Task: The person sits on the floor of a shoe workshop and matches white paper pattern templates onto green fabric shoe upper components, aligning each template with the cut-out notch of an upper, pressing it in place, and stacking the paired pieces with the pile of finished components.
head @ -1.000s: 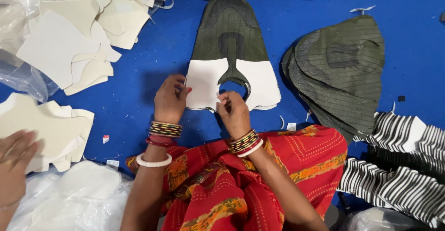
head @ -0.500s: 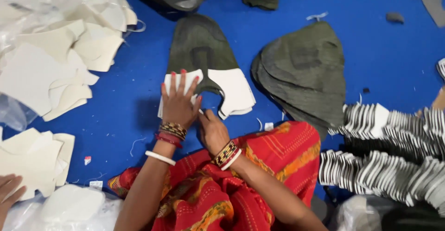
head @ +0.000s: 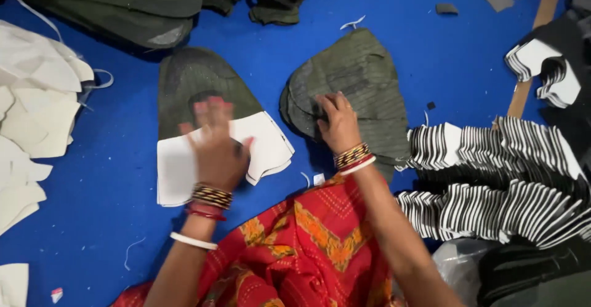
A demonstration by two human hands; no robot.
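Head cam, looking straight down: the whole work surface is a bright blue sheet (head: 123, 221) spread flat, dotted with thread scraps and little offcuts. I'll place everything from the olive-and-white cut piece (head: 184, 91) lying flat in the middle-left.

The left hand (head: 218, 144) is pressed flat on that piece, fingers spread wide, palm down right where the olive fabric meets the white lining. It's a bit blurred, so I can't tell if it's pinching an edge or just resting. Nothing's lifted, the piece sits flat on the sheet.

Just to the right of that piece is a stack of olive pieces (head: 363, 79), same rounded shape. The right hand (head: 337, 125) lies on the stack's near left edge, fingers curled down onto the top layer; whether it's actually got hold of one I can't say.

Further right of the piece, beyond the stack, there's a fanned-out pile of black-and-white striped pieces (head: 505, 184). To its left, a heap of cream cut shapes (head: 31, 97). Above it, more dark green fabric (head: 111, 5). Below it, red and orange patterned clothing (head: 308, 251) over the person's lap.
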